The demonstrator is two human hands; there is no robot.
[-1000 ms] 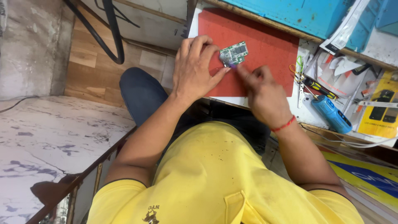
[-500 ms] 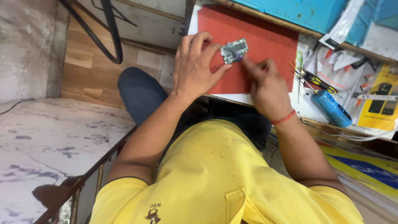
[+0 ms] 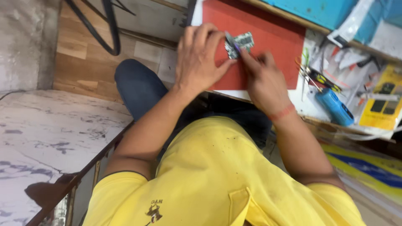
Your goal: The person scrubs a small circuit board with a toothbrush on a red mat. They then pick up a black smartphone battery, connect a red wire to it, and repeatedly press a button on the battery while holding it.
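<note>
Left hand (image 3: 201,60) lies on the near edge of the red mat (image 3: 272,46), fingers pinching the left end of a small circuit board (image 3: 238,44) tilted over the mat. Right hand (image 3: 261,77), just beside, fingers curled, forefinger touching the board. Further right, a blue cylinder (image 3: 335,106) among scattered tools.
</note>
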